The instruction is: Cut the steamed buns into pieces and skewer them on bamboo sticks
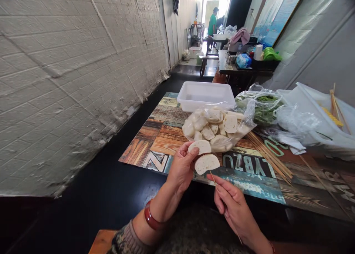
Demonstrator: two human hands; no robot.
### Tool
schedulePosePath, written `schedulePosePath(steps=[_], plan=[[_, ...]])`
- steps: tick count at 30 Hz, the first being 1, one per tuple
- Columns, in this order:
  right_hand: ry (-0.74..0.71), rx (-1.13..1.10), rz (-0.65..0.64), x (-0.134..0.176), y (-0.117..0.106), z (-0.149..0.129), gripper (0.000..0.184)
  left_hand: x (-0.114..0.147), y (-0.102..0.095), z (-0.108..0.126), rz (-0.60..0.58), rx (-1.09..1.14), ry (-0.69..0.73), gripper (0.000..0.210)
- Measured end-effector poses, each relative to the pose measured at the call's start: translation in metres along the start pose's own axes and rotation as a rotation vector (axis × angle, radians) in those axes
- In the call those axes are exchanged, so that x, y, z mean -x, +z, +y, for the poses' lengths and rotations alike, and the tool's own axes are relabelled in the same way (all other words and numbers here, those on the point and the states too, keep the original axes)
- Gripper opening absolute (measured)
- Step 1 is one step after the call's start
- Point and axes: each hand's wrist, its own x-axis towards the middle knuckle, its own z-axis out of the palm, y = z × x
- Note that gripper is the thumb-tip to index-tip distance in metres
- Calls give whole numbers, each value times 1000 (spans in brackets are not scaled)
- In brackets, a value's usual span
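Note:
Between thumb and fingers, my left hand [181, 167] pinches a white half-round food slice [203, 147] with small specks; its exact kind I cannot tell. Just below it, a second such slice [207, 164] sits on a thin wooden skewer [212, 176]. My right hand [231, 198] is closed around that skewer, whose lower end sticks out beneath the palm. Whether the tip has entered the upper slice is hidden. Right behind my hands lies a clear plastic bag [244, 130] filled with more of these pale slices.
Beyond the bag stands a white plastic tub [206, 102]. Loose skewers [270, 157] and green-handled scissors [274, 146] lie to the right, near a bag of leafy greens [260, 107] and a white bin [313, 98]. A brick-patterned wall [69, 61] runs along the left. Far back is a person [212, 24].

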Motion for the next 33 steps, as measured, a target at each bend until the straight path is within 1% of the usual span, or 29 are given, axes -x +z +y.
schedulePosePath(steps=[3,8,10,14,19,22,26,33], plan=[[2,-27,5,-1,1,0,49,1,1,-3,13,10,-17,45],[-11,104,22,-1,-4,4,52,2,2,-5,14,-1,-26,45],[-20,133,26,0,-7,5,53,3,1,-3,2,-1,-21,46],[-28,119,26,0,-9,6,58,3,-3,5,-42,-11,-26,48],[-25,128,-18,0,-12,11,59,3,-7,12,-70,-21,-34,43],[-29,164,-38,-1,-15,14,61,3,-6,11,-98,-32,-62,45],[-40,207,-41,-1,-16,14,61,5,-5,8,-97,-18,-81,43],[-103,247,60,4,-7,8,59,12,-1,5,-64,-87,-35,41]])
